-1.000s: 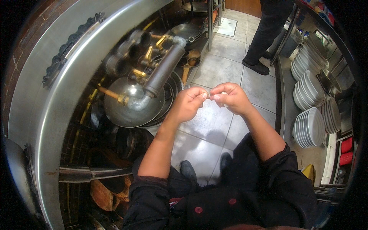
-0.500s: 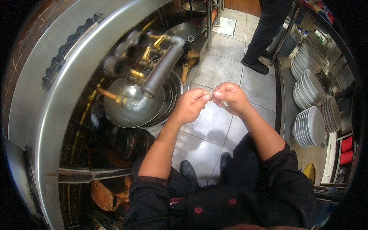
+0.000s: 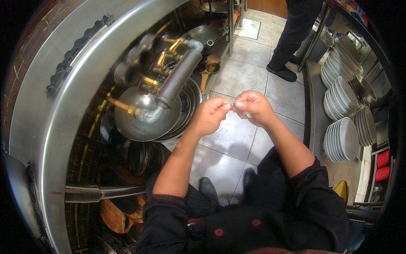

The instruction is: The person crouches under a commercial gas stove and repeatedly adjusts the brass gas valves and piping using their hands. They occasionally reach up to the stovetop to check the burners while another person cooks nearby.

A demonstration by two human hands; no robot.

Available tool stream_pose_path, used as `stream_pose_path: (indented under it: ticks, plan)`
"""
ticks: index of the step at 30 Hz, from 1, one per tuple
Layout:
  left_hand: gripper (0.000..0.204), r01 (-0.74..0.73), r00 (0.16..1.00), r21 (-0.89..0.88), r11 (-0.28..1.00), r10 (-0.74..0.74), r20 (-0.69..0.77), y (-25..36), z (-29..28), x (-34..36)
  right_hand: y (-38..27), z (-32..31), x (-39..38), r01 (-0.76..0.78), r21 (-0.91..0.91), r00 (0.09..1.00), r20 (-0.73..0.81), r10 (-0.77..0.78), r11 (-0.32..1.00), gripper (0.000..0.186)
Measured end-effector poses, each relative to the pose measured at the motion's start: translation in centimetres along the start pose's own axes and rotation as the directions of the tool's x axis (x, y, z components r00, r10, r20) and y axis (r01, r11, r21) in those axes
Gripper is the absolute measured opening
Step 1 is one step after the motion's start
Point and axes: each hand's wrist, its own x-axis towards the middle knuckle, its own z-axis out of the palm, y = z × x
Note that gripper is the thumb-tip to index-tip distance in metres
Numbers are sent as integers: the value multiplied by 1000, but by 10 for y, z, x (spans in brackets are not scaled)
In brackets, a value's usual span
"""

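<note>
My left hand (image 3: pixel 212 115) and my right hand (image 3: pixel 254 109) meet fingertip to fingertip in front of me, above the tiled floor. Both are closed in a pinch, thumbs against curled forefingers. Under the right hand's fingers a small whitish piece (image 3: pixel 248 114) shows; its kind is too small to make out. Whatever lies between the left thumb and forefinger is hidden. Neither hand touches any other thing around it.
To the left, a metal pipe with brass valves (image 3: pixel 179 80) runs above a wok (image 3: pixel 127 114) and other pans. Stacked white plates (image 3: pixel 340 139) line a steel shelf at right. A person's dark-clad leg (image 3: pixel 292 38) stands farther ahead on the tiled floor (image 3: pixel 245 63).
Hardly anything differs. The right fingertips have shifted very slightly to the left, against the left ones; both hands stay pinched.
</note>
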Motion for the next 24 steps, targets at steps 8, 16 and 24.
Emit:
stream_pose_path:
  ticks: [8, 16, 24]
  plan:
    - [18, -110, 980, 341, 934, 160, -122, -8, -3, 7, -10, 9, 5, 53, -431, 958, -233, -168, 901, 13]
    - [26, -261, 776, 794, 549, 608, -165, 31, 11, 5, -8, -11, 6, 98, -818, 834, -243, -495, 567, 15]
    - [29, 125, 950, -280, 952, -197, -244, -15, 39, 9, -14, 9, 5, 122, -483, 892, -329, -308, 867, 18]
